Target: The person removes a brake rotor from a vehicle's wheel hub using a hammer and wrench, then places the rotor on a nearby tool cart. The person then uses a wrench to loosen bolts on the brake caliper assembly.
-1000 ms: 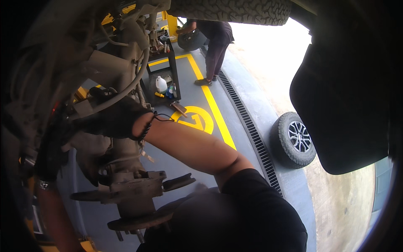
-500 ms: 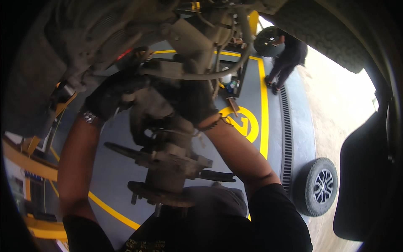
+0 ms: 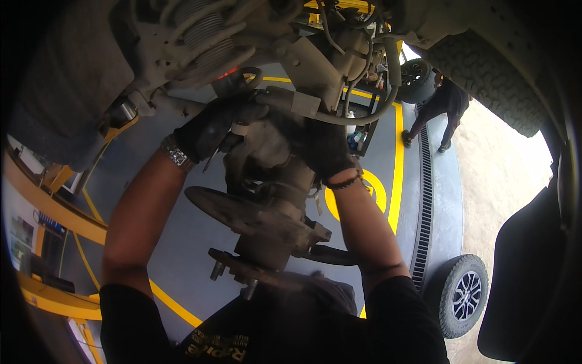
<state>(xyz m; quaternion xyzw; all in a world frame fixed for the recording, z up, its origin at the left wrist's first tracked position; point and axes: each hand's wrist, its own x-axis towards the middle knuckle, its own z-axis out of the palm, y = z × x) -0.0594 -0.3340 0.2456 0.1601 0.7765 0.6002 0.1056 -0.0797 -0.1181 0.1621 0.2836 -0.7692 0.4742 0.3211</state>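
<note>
A dirty steering knuckle [image 3: 267, 176] with a dust shield [image 3: 221, 209] and a studded wheel hub [image 3: 242, 273] hangs under a raised vehicle. My left hand [image 3: 209, 130], in a black glove with a wristwatch, is closed on the knuckle's upper left side near the arm joint. A thin metal piece pokes out below its palm. My right hand [image 3: 324, 148], also in a black glove and with a bracelet, grips the knuckle's right side. A rubber hose [image 3: 370, 109] loops just above my right hand.
A coil spring [image 3: 203, 36] and the underbody are overhead, with a mounted tyre [image 3: 485, 73] at upper right. A loose wheel [image 3: 464, 294] lies by the drain grate [image 3: 424, 200]. Another person [image 3: 439, 106] stands by a far wheel [image 3: 415, 76]. Yellow lift arms [image 3: 54, 218] are at left.
The view has swung so the knuckle is now central. One second ago only my right arm showed; now both gloved hands are on the knuckle.
</note>
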